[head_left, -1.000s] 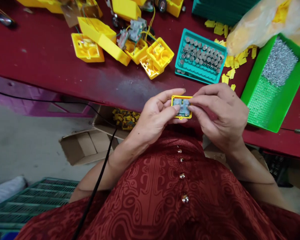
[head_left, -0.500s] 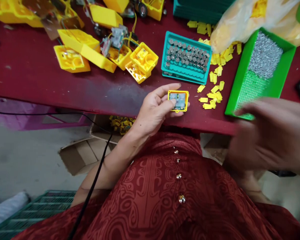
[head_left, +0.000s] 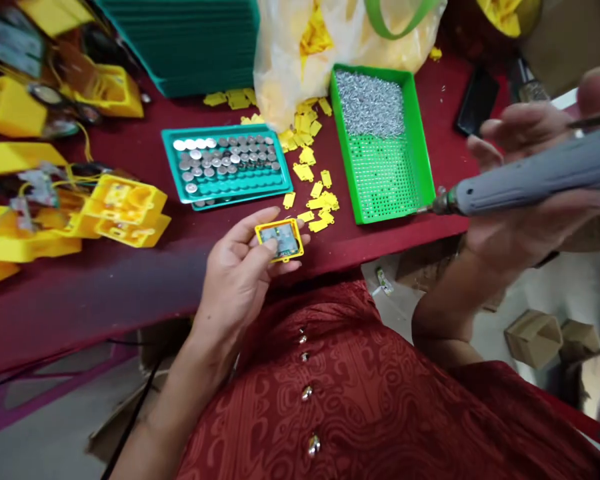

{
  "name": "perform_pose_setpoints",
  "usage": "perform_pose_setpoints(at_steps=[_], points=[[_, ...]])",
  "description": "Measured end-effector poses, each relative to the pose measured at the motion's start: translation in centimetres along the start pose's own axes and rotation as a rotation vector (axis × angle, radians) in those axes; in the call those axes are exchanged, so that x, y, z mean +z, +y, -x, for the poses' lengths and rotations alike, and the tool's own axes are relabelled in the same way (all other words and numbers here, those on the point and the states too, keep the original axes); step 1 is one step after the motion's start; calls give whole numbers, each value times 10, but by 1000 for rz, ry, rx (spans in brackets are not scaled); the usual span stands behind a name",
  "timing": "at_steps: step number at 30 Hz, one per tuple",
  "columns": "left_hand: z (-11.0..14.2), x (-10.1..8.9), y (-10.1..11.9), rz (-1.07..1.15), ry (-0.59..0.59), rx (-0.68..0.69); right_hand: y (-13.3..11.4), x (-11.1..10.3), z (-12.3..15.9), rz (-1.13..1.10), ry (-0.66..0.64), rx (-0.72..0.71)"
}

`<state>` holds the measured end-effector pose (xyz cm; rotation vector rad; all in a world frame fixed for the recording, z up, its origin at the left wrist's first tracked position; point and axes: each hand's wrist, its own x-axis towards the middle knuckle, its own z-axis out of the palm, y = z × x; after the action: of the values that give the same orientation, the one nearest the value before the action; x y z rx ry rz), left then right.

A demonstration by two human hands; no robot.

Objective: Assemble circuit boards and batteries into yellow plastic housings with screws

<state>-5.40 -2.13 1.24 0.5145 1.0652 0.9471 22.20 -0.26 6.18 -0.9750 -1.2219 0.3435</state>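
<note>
My left hand grips a small yellow plastic case by its edges, thumb pressed on the green circuit board with grey parts inside it. At the right, my right hand is around a grey electric screwdriver, with some fingers raised above the tool. Its bit points left, over the near right corner of a green perforated tray. Many small silver screws are heaped in the tray's far half. Whether the bit carries a screw is too small to tell.
A teal tray of round silver cells lies beyond my left hand. Small yellow plastic pieces are scattered between the trays. Wired yellow housings crowd the left. A plastic bag and a black phone-like object sit farther back.
The view has swung right, so the table things appear farther left. My right hand, blurred before, now shows with the electric screwdriver at the green tray. My left hand keeps the yellow case.
</note>
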Motion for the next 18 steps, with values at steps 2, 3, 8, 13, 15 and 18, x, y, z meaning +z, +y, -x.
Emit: perform_pose_setpoints(at_steps=[2, 3, 8, 13, 15, 18], points=[[2, 2, 1, -10, 16, 2, 10, 14, -1, -131, 37, -267], [3, 3, 1, -10, 28, 4, 14, 22, -2, -184, -17, -318], [3, 7, 3, 1, 54, -6, 10, 37, -15, -224, -99, -235], [0, 10, 0, -9, 11, -20, -11, 39, -14, -58, -62, 48], [-2, 12, -2, -5, -2, -22, -6, 42, -8, -123, -45, 68], [-3, 14, -4, 4, -13, -3, 13, 43, 5, -193, 16, 13]])
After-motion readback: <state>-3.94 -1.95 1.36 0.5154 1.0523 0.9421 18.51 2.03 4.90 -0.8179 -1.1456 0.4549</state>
